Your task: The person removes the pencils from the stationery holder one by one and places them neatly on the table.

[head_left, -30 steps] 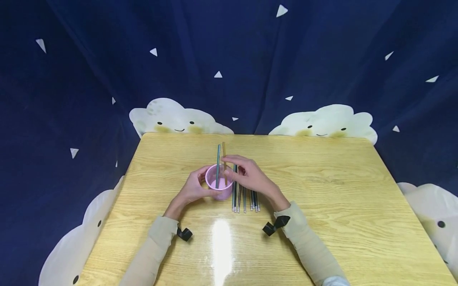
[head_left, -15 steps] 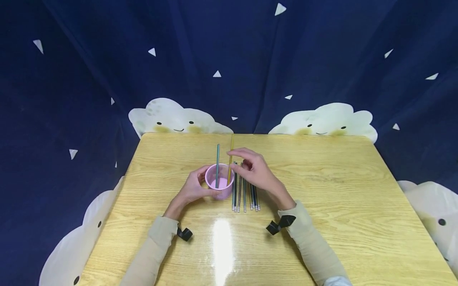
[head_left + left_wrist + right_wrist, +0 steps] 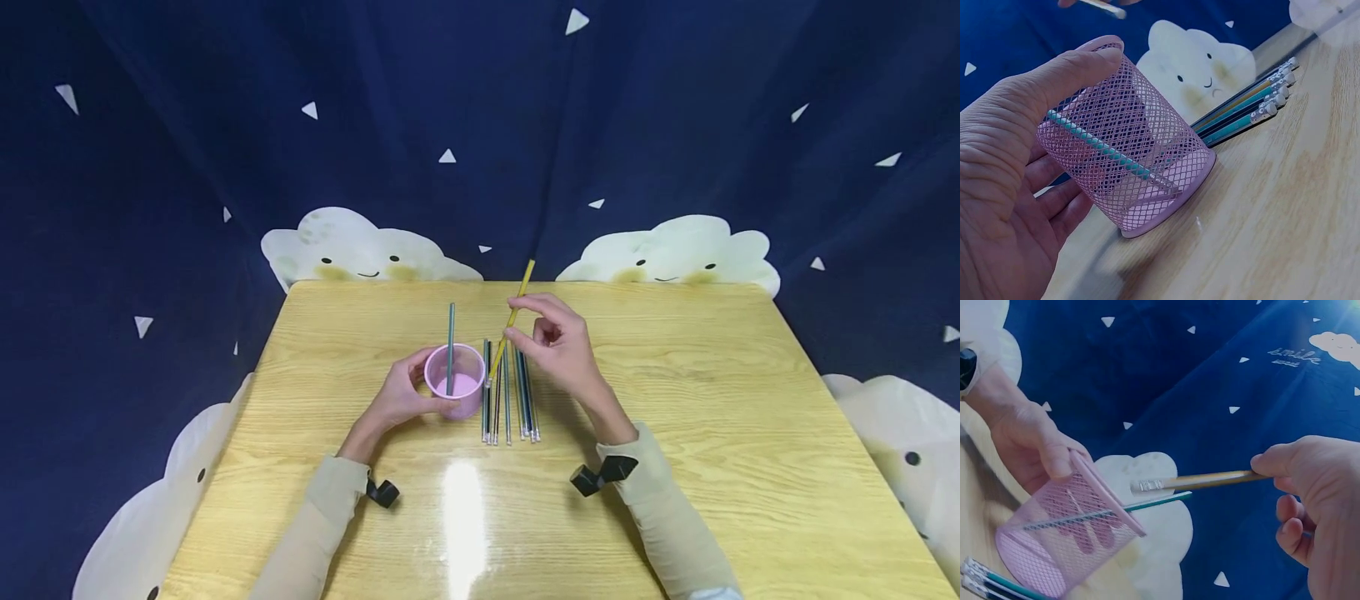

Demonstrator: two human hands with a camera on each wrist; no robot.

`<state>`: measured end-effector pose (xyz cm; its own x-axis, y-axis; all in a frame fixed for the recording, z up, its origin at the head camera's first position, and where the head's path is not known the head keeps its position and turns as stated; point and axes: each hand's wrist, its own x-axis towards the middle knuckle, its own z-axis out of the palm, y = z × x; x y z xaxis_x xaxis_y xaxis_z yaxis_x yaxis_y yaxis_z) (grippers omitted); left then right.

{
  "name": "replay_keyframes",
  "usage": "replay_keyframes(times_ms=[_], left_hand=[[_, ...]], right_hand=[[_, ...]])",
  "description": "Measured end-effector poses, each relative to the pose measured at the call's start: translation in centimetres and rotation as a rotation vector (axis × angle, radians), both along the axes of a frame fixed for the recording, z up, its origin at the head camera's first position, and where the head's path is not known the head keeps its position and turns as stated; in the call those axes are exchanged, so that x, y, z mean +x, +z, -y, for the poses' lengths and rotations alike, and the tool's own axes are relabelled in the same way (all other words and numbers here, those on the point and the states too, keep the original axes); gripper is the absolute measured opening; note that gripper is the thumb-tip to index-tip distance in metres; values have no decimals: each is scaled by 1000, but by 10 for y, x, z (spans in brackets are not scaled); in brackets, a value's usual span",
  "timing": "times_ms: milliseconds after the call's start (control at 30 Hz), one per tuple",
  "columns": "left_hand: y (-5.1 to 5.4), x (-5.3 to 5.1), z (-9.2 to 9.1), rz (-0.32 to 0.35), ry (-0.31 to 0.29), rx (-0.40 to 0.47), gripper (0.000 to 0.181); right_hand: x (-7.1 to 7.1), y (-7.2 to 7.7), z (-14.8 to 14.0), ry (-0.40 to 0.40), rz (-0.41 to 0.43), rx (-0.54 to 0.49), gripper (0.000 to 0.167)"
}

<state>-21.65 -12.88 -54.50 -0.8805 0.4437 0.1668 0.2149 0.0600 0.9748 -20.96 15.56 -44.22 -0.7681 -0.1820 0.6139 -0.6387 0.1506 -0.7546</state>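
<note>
A pink mesh pencil cup stands on the table with my left hand curled round its side, thumb at the rim in the left wrist view. Inside the cup leans one teal pencil, seen through the mesh as well. My right hand pinches a yellow pencil between thumb and fingertips, up and right of the cup. Its white eraser end points down toward the cup in the head view, and in the right wrist view the pencil is outside the rim.
Several dark and teal pencils lie side by side on the wooden table, just right of the cup, eraser ends toward me. A dark blue curtain with white clouds hangs behind the table's far edge.
My right hand has drawn the yellow pencil up and right, out of the cup, and it now tilts over the lying pencils. The left hand keeps its hold on the cup.
</note>
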Motion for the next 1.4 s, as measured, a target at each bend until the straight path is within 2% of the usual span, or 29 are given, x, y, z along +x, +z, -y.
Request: replay_keyframes(times_ms=[167, 400, 533, 733, 867, 1033, 1200, 1400], left_hand=[[-2, -1, 0, 18, -14, 18, 86], [-4, 0, 0, 19, -10, 9, 86], [-5, 1, 2, 22, -4, 7, 86], [-3, 1, 3, 24, 2, -3, 88], [-2, 1, 4, 24, 8, -10, 88], [-1, 1, 4, 27, 11, -13, 88], [-1, 1, 3, 21, 3, -5, 88], [-1, 1, 3, 19, -9, 2, 88]], right_hand=[[1, -3, -15, -58, 9, 11, 41], [1, -24, -39, -74, 69, 94, 42], [-5, -35, -50, -74, 157, 169, 39], [-15, -53, -63, -68, 346, 293, 38], [-20, -68, -67, -45, 448, 380, 40], [-23, -79, -71, 7, 526, 427, 43], [-21, -81, -70, 85, 572, 493, 40], [-20, -78, -69, 127, 561, 562, 31]])
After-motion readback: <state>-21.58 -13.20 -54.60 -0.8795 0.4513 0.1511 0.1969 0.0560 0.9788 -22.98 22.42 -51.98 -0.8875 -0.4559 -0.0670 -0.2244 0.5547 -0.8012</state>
